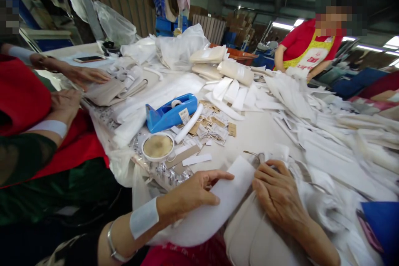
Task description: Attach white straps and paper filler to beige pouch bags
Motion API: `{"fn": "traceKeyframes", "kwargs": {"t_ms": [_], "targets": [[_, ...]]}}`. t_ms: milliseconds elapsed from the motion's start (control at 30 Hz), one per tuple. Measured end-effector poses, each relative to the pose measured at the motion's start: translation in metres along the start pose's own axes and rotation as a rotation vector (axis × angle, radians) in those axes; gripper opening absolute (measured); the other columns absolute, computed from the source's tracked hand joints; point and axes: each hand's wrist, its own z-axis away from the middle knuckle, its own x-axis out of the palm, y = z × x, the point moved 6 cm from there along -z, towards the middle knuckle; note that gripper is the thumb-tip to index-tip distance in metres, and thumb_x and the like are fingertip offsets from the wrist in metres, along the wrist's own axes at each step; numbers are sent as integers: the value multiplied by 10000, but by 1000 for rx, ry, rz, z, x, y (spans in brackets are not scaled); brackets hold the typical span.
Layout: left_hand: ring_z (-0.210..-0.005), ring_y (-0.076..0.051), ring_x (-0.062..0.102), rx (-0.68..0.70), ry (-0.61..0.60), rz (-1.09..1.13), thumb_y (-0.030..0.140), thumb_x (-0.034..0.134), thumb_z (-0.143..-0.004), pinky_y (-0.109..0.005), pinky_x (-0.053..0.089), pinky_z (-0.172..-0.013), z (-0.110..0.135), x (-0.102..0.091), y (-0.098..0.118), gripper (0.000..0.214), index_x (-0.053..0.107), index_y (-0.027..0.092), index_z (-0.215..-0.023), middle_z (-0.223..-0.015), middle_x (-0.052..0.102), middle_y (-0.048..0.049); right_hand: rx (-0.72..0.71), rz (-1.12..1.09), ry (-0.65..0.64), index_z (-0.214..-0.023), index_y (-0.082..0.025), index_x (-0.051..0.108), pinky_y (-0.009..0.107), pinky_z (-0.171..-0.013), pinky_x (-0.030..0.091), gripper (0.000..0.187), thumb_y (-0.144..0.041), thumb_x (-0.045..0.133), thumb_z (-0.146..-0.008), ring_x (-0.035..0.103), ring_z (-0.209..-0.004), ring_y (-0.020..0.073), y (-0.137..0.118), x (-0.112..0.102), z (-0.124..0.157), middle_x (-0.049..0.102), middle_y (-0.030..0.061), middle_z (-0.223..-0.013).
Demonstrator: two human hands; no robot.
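My left hand (190, 193) lies on a long white padded strip (218, 203) near the table's front edge, fingers curled over its upper edge and gripping it. My right hand (277, 193) rests just right of the strip, fingers bent down over a beige fabric piece (249, 232) and thin wire-like loops; what the fingers hold is hidden. A white band wraps my left wrist, beside a metal bracelet.
A blue tape dispenser (171, 113), a round white dish (157, 146), brown paper tags (215, 126) and heaps of white strips (327, 133) cover the table (255, 133). A person in red and green works at the left; another in a red top and yellow apron stands at the far right.
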Motion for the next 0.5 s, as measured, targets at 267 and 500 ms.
{"fn": "traceKeyframes", "kwargs": {"t_ms": [267,500], "targets": [[-992,-220,576,46,0,-87,152,713,-612,-304,426,-843,-23,3,-11,515,702,199,-1124,-1049,682,-48,5,14,15,-637,-164,513,411,-848,344,341,-91,395,-948,444,-671,139,1,0,2,513,2,-609],[-966,-208,575,88,-29,-249,66,659,-596,-317,439,-887,-46,9,-20,519,687,174,-1103,-980,665,-31,-17,32,27,-623,-163,517,407,-864,357,356,-103,386,-949,445,-613,131,0,2,3,507,-8,-587]]}}
